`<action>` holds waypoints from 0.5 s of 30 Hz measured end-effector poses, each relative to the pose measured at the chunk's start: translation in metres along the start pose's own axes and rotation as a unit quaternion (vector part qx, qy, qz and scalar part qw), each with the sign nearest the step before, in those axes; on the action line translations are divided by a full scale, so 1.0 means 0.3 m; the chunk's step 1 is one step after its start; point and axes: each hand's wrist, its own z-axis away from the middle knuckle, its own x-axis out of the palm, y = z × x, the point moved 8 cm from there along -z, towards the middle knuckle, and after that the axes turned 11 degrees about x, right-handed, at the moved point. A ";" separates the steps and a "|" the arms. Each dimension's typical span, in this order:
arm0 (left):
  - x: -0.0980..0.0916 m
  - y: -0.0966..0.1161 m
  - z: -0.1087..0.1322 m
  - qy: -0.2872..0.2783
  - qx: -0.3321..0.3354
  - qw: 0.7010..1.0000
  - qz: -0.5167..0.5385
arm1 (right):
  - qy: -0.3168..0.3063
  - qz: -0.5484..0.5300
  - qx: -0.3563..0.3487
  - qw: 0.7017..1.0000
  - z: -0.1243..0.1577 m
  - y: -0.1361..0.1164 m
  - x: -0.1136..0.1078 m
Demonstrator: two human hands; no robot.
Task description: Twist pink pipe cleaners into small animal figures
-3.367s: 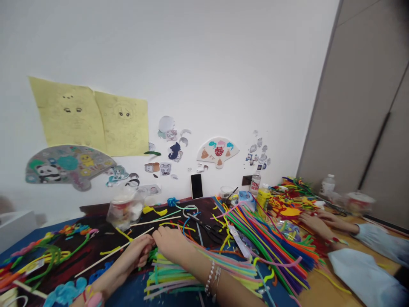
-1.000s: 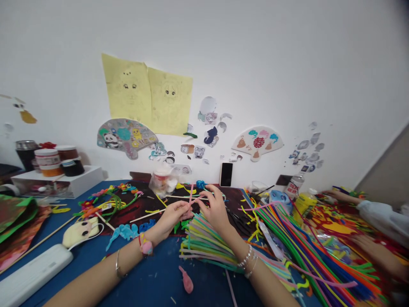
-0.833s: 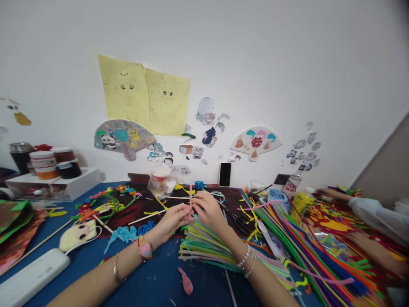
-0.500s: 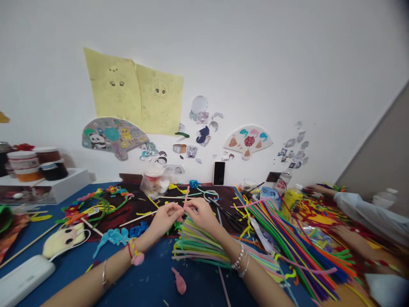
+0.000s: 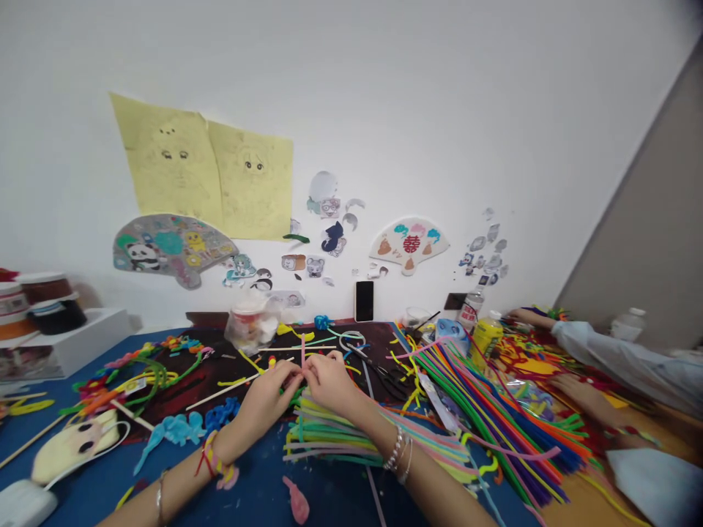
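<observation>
Both my hands meet over the middle of the table, fingertips pinched together. Between them rises a pink pipe cleaner [image 5: 303, 350], standing upright above the fingers. My left hand [image 5: 273, 395] is closed at its lower part, and my right hand [image 5: 330, 380] grips it from the other side; the exact hold is hidden by the fingers. Beneath my right hand and wrist lies a bundle of pastel pipe cleaners [image 5: 329, 432]. Left of my left hand are a light-blue twisted pipe-cleaner piece [image 5: 174, 432] and a dark-blue one [image 5: 220, 414]. A pink, teardrop-shaped piece [image 5: 297, 501] lies nearer me.
Bright pipe cleaners [image 5: 494, 417] spread on the right, beside a yellow bottle [image 5: 486, 338]. Another person's arm [image 5: 609, 359] reaches in there. A phone [image 5: 364, 301] leans on the wall. Black-handled scissors [image 5: 387, 377] lie behind my right hand. Paint jars [image 5: 55, 313] stand at left.
The view has turned slightly right, so everything sits further left. My hands stay together around the pink pipe cleaner, with small finger movements.
</observation>
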 end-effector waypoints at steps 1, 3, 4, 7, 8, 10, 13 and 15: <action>-0.014 0.011 -0.005 0.011 0.021 0.999 -0.022 | -0.005 0.007 -0.007 1.000 0.003 -0.005 -0.001; -0.040 0.047 -0.016 0.019 0.099 0.992 -0.071 | -0.019 0.017 -0.022 0.999 0.008 -0.014 0.000; -0.048 0.066 -0.019 0.012 0.143 0.985 -0.092 | -0.025 0.020 -0.028 0.999 0.010 -0.017 0.001; -0.059 0.080 -0.028 -0.028 0.204 0.969 -0.135 | -0.032 0.020 -0.029 0.999 0.010 -0.019 -0.002; -0.064 0.072 -0.033 -0.035 0.196 0.969 -0.145 | -0.032 0.018 -0.024 0.999 0.010 -0.018 -0.003; -0.068 0.059 -0.041 -0.043 0.175 0.972 -0.153 | -0.030 0.016 -0.016 0.999 0.009 -0.015 0.000; -0.060 0.058 -0.048 -0.062 0.156 0.976 -0.138 | -0.027 0.015 -0.009 0.999 0.009 -0.012 0.012; -0.058 0.050 -0.054 -0.076 0.126 0.982 -0.119 | -0.021 0.014 -0.006 1.000 0.009 -0.009 0.020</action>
